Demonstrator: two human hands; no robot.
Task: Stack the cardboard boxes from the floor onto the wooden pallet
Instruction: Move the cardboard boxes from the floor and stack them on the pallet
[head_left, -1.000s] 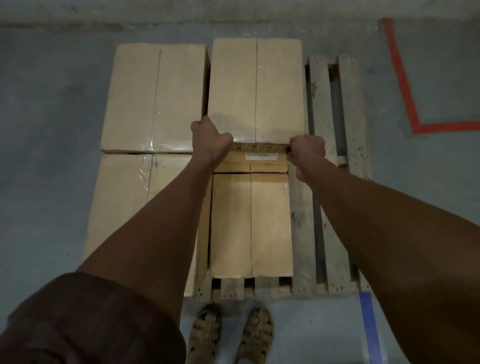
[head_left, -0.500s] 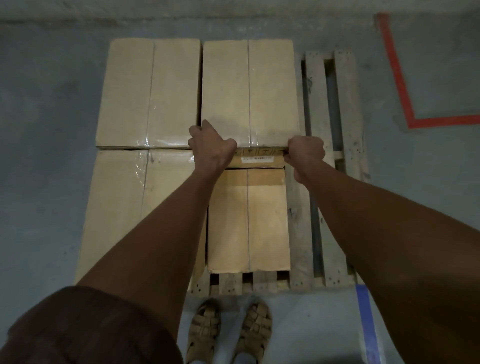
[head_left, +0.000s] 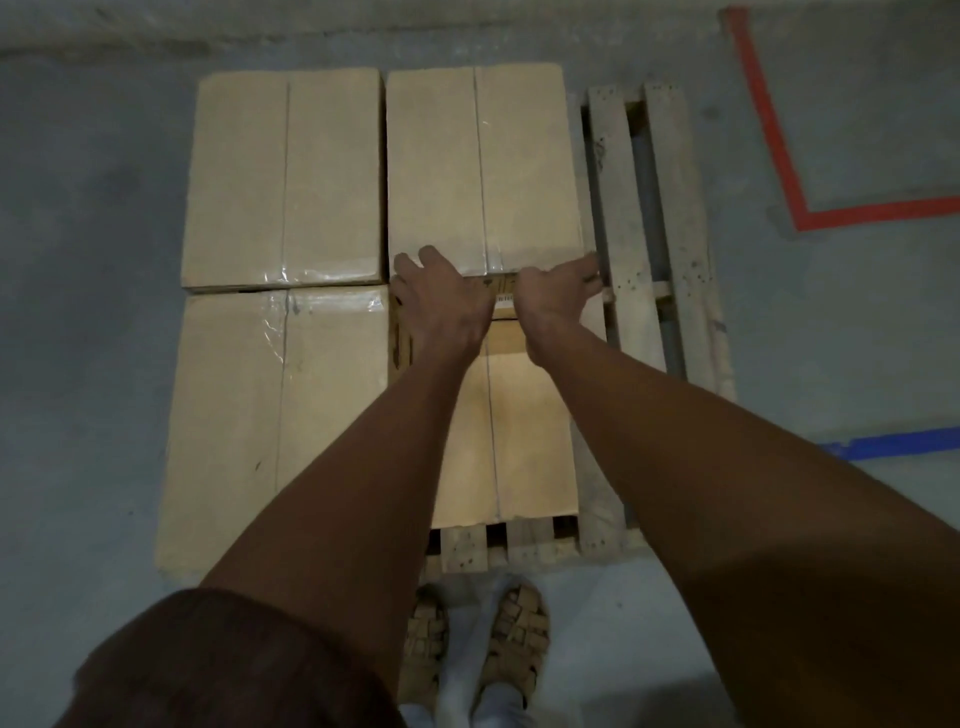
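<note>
Big change first: both hands sit closer together than half a second ago, the right hand (head_left: 558, 293) having slid inward along the near edge of the far right box (head_left: 483, 166), which stays put on the wooden pallet (head_left: 618, 208). The left hand (head_left: 441, 296) now lies flatter, fingers spread and extended over that box's near top edge, pressing rather than gripping. The right hand's fingers stretch out toward the box's right corner; whether the thumb hooks under the edge, I cannot tell, since the wrist covers it.

Four boxes on the pallet: far left box (head_left: 283, 176), near left box (head_left: 234, 415), the far right one under the hands, and a lower near right box (head_left: 514, 441) sitting a level down, half hidden by both forearms. The pallet's right slats lie bare, and its near end peeks out below the low box.

The floor (head_left: 78, 312) carries red tape (head_left: 779, 156) at upper right and blue tape (head_left: 893, 444) at right, cut off by the frame edge. Sandalled feet (head_left: 472, 639) stand just beside the pallet.

A white label (head_left: 503, 300) shows between the hands, mostly covered; its print is too small to read, as are the dark markings above it.
</note>
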